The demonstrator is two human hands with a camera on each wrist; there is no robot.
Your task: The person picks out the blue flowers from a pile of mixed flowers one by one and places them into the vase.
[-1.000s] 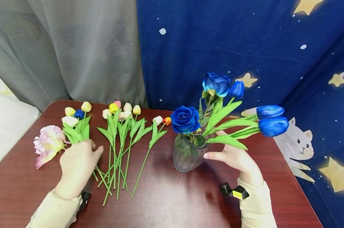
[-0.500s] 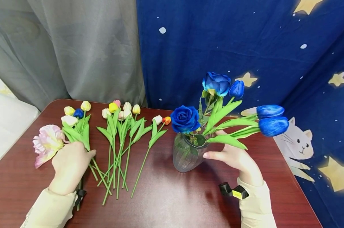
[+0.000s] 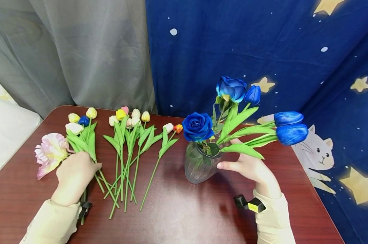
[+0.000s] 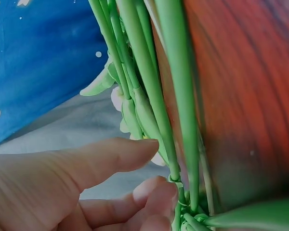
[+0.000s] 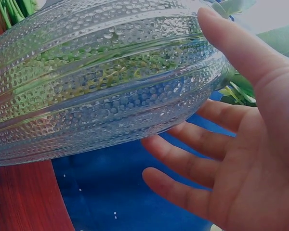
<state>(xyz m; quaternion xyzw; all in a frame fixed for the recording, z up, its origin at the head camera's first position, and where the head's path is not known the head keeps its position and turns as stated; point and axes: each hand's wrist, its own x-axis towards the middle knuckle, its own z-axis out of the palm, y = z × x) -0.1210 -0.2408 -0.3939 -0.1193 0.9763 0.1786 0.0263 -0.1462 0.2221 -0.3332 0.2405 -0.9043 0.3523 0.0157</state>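
My left hand is over the stems of the left bunch of artificial tulips, beside a large pale pink flower. In the left wrist view, the thumb stands apart from the bent fingers, whose tips lie at the green stems. Nothing shows between thumb and forefinger. My right hand holds the ribbed clear glass vase near its neck, thumb in front and fingers round behind. Blue roses and blue tulips stand in it, the tulips leaning right.
Several pale, yellow and pink tulips lie mid-table with crossing stems. To their right is a tulip with an orange-red head. Grey and blue star-patterned curtains hang behind the brown table.
My left hand has moved left and slightly down, off the tulip stems' middle and closer to the pink flower. A darker stem now shows beside the left wrist. The right hand and vase stay put.
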